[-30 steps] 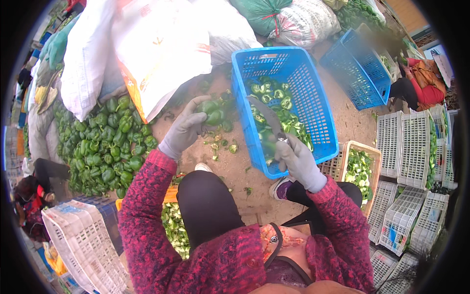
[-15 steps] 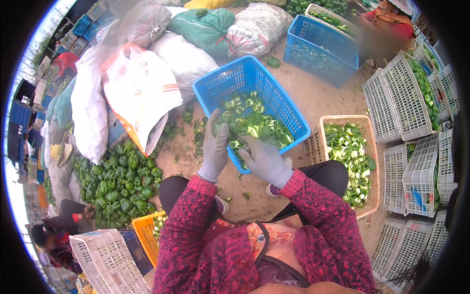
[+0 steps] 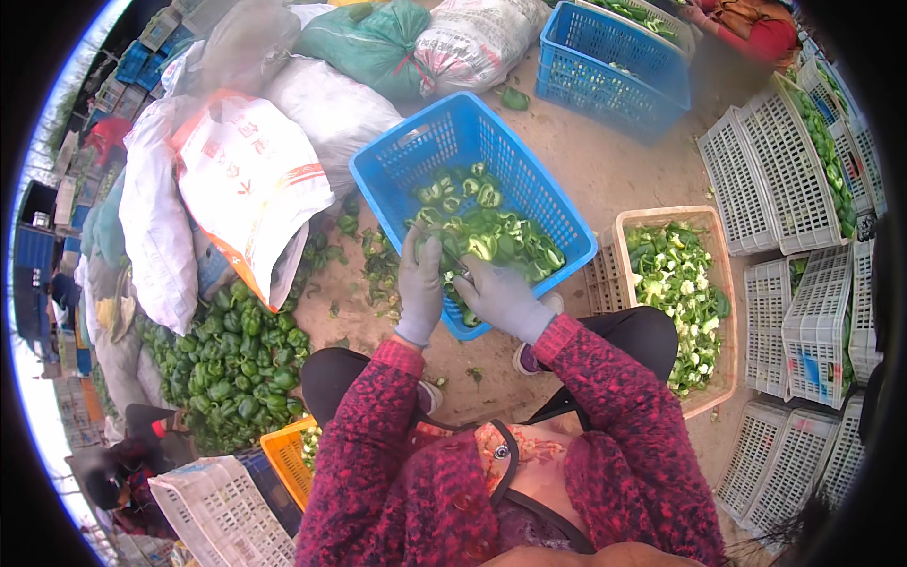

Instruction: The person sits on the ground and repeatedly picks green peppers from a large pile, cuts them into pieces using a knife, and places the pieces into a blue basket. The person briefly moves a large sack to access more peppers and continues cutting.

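Observation:
Both my hands wear grey gloves and hang over the near edge of a blue plastic crate (image 3: 376,175). Cut green peppers (image 3: 484,248), some showing pale insides, lie in this crate. My left hand (image 3: 420,288) is closed, fingers up, around what looks like a blurred green pepper. Close beside it, my right hand (image 3: 504,295) is closed with thumb and fingers pinched towards the left hand. A small dark, thin thing shows at its fingertips; its kind is too small to make out.
Whole green peppers (image 3: 236,364) are heaped at left below white sacks (image 3: 248,175). A pale crate (image 3: 621,274) of pepper cores stands by my right knee, with stacked white crates (image 3: 756,180) beyond. Another blue crate (image 3: 605,80) stands far off, near a person (image 3: 756,28) in red.
The view has shifted slightly, so the crates and sacks sit a little further up and left. My hands stay together over the blue crate, the right one slightly closer to the left.

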Tool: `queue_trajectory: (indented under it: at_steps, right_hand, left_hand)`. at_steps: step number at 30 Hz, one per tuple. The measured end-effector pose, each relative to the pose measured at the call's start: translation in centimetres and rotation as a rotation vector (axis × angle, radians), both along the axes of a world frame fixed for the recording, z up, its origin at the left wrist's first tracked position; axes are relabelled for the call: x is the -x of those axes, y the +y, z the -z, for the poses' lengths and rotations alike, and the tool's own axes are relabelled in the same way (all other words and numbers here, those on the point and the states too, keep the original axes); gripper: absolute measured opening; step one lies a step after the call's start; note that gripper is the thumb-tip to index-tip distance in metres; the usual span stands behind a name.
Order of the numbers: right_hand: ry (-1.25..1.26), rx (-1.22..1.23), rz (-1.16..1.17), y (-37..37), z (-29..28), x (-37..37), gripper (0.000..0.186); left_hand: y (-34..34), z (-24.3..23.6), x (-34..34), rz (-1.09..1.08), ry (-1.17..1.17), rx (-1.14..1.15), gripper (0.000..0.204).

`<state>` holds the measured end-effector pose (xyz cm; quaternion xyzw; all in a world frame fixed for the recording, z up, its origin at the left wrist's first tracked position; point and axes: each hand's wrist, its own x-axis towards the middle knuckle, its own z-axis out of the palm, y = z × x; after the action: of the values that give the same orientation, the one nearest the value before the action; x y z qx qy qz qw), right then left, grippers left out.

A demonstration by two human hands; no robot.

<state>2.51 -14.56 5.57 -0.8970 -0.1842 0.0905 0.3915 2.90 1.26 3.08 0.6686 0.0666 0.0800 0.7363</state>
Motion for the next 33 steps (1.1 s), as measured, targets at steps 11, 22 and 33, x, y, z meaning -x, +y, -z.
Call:
queue_trajectory:
  at_steps: [11,22,33]
  right_hand:
    - [0.869,-0.845,0.320,0.3,2.8,-0.8,0.040]
    - [0.449,-0.584,0.304,-3.4,0.5,-3.0,0.052]
    - [0.589,-0.753,0.229,-1.9,0.1,-3.2,0.058]
  left_hand:
    - [0.0,3.1,-0.2,-0.056,0.015,-0.315,0.044]
    - [1.5,-0.1,-2.3,0.380,0.353,0.043,0.046]
    - [-0.4,-0.7,-2.2,0.482,0.110,0.638,0.076]
